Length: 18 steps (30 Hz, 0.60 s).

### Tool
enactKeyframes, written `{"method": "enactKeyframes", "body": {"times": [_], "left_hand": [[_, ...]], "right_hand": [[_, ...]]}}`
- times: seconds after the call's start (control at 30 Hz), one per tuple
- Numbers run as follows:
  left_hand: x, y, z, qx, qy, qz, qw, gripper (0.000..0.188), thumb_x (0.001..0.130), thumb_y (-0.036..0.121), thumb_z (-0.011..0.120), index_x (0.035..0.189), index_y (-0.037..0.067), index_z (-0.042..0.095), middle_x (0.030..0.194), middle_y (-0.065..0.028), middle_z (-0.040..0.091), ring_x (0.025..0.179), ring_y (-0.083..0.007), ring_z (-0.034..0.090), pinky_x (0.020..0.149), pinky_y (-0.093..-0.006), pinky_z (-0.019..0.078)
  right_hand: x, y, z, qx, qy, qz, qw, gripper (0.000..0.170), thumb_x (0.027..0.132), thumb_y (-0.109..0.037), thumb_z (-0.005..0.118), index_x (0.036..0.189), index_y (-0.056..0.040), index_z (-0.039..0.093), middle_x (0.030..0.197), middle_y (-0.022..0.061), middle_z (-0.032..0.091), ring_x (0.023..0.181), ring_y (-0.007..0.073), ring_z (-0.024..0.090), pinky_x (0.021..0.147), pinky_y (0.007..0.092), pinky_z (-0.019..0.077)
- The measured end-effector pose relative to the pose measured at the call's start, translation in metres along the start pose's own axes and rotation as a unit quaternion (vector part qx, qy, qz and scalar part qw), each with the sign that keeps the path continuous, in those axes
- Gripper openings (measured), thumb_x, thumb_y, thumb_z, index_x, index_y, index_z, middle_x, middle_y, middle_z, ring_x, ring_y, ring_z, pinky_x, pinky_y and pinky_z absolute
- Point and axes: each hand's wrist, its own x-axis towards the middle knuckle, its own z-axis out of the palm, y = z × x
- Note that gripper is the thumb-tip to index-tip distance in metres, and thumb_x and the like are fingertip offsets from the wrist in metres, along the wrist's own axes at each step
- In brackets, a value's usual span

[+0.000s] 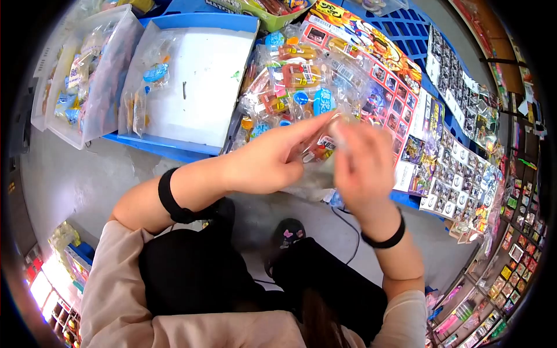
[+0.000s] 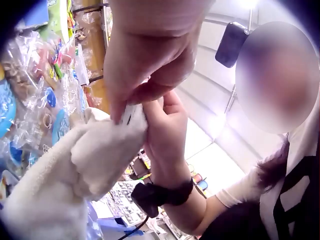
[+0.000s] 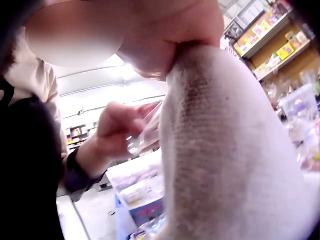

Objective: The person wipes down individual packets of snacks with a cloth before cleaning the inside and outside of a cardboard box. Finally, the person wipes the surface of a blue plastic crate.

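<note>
In front of the body, my left hand [image 1: 261,162] grips a small clear-wrapped packet [image 1: 321,148] with a reddish-brown filling and a printed label. Thumb and index finger are around its near end. Blurred, my right hand [image 1: 368,159] bends its fingers over the packet's far end; I cannot tell whether they pinch it. White knitted fabric [image 3: 215,140] fills much of the right wrist view just below that hand, and white fabric [image 2: 95,160] shows in the left wrist view where the hands meet. Similar clear-wrapped packets [image 1: 299,75] lie heaped beyond the hands.
To the left sit a blue-edged tray [image 1: 203,87] with a few packets and a translucent bin [image 1: 130,64] of wrapped goods. A green box [image 1: 278,20] stands at the back. Printed sheets [image 1: 391,98] cover the blue crate surface on the right. Shelves of goods [image 1: 516,249] line the far right.
</note>
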Motion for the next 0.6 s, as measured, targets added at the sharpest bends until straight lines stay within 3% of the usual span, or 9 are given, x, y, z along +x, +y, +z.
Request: {"method": "enactKeyframes", "body": {"times": [0.07, 0.17, 0.27, 0.3, 0.43, 0.53, 0.6], "left_hand": [[-0.001, 0.003, 0.003, 0.007, 0.008, -0.003, 1.0, 0.076, 0.07, -0.022, 0.031, 0.141, 0.003, 0.015, 0.144, -0.0122, 0.02, 0.134, -0.0192, 0.019, 0.105, -0.0296, 0.0229], [0.002, 0.0, 0.0, 0.037, -0.001, 0.019, 0.999, 0.075, 0.071, -0.021, 0.03, 0.141, 0.003, 0.014, 0.143, -0.0126, 0.022, 0.132, -0.0196, 0.023, 0.105, -0.0297, 0.0232], [0.001, -0.001, -0.002, 0.067, -0.008, 0.041, 0.997, 0.075, 0.07, -0.021, 0.028, 0.14, 0.002, 0.013, 0.142, -0.0129, 0.024, 0.132, -0.0199, 0.024, 0.105, -0.0304, 0.0233], [0.0, -0.002, 0.0, 0.076, -0.001, 0.042, 0.996, 0.075, 0.07, -0.021, 0.028, 0.14, 0.002, 0.013, 0.142, -0.0132, 0.025, 0.132, -0.0199, 0.024, 0.105, -0.0306, 0.0232], [-0.001, -0.002, 0.003, 0.079, 0.007, 0.073, 0.994, 0.075, 0.07, -0.021, 0.027, 0.14, 0.001, 0.014, 0.141, -0.0141, 0.027, 0.131, -0.0201, 0.026, 0.105, -0.031, 0.0243], [-0.002, 0.0, 0.0, 0.118, 0.0, 0.04, 0.992, 0.075, 0.069, -0.021, 0.027, 0.14, 0.001, 0.015, 0.14, -0.0152, 0.029, 0.131, -0.0205, 0.026, 0.104, -0.0319, 0.0258], [-0.004, -0.005, 0.0, 0.124, 0.003, 0.079, 0.989, 0.075, 0.068, -0.021, 0.027, 0.139, 0.0, 0.016, 0.139, -0.0156, 0.03, 0.131, -0.0206, 0.027, 0.104, -0.0331, 0.0273]], "right_hand": [[0.005, 0.002, -0.005, 0.004, 0.003, 0.052, 0.999, 0.034, 0.064, 0.006, 0.061, 0.097, -0.0002, 0.059, 0.091, 0.0126, 0.052, 0.081, 0.0288, 0.052, 0.07, 0.0376, 0.0443], [-0.004, -0.015, 0.004, 0.018, -0.043, -0.027, 0.999, 0.036, 0.066, 0.005, 0.06, 0.101, -0.001, 0.057, 0.092, 0.013, 0.052, 0.082, 0.0299, 0.052, 0.071, 0.0376, 0.0444], [-0.006, -0.009, 0.001, -0.005, -0.044, -0.001, 0.999, 0.038, 0.065, 0.005, 0.06, 0.102, -0.0014, 0.056, 0.094, 0.0135, 0.052, 0.082, 0.0303, 0.052, 0.071, 0.0378, 0.0447], [-0.001, 0.001, -0.001, -0.022, -0.007, 0.016, 1.0, 0.04, 0.064, 0.007, 0.06, 0.103, -0.0019, 0.056, 0.095, 0.0134, 0.052, 0.081, 0.0298, 0.052, 0.071, 0.0379, 0.0448], [-0.001, -0.01, 0.004, 0.009, -0.016, 0.021, 1.0, 0.043, 0.062, 0.01, 0.06, 0.103, -0.0022, 0.056, 0.094, 0.0129, 0.051, 0.082, 0.0297, 0.052, 0.071, 0.038, 0.0449], [-0.002, -0.008, 0.003, 0.013, 0.003, 0.037, 0.999, 0.042, 0.062, 0.01, 0.06, 0.102, -0.0021, 0.056, 0.092, 0.0128, 0.05, 0.081, 0.0291, 0.052, 0.07, 0.0367, 0.0451], [0.001, 0.001, 0.0, -0.005, 0.018, 0.05, 0.999, 0.04, 0.062, 0.011, 0.06, 0.1, -0.002, 0.057, 0.09, 0.0125, 0.05, 0.079, 0.0279, 0.053, 0.068, 0.0352, 0.0452]]}}
